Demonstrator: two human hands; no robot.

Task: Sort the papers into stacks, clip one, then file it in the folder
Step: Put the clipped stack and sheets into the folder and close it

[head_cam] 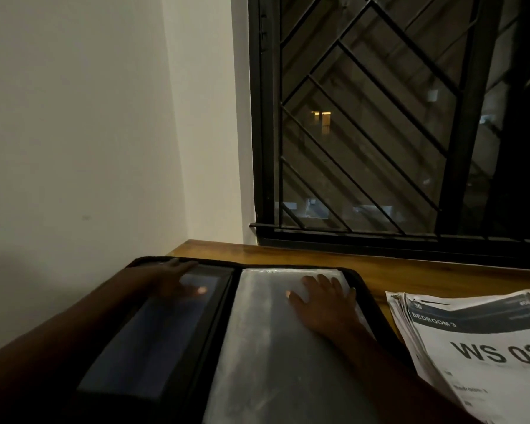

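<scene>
Folder (370, 288) lies opened out on the wooden table (426, 270) under the barred window (380, 117), w/ a hand on each half. Left hand (178, 280) rests flat on the dark inner cover (147, 341), fingers stretched toward the far edge. Right hand (322, 304) is spread palm-down on the plastic sleeves (273, 347). Neither grasps anything, both just press. Prob. it's to keep the two halves from springing shut and to flatten the sleeves so a bundle can slide in. The papers (478, 356), top sheet reading "WS 08", sit in a fanned stack on the table just beside the folder's right edge. That's near the right hand but apart from it, untouched. Can't tell in this dim light if the stack's corner is clipped.
</scene>
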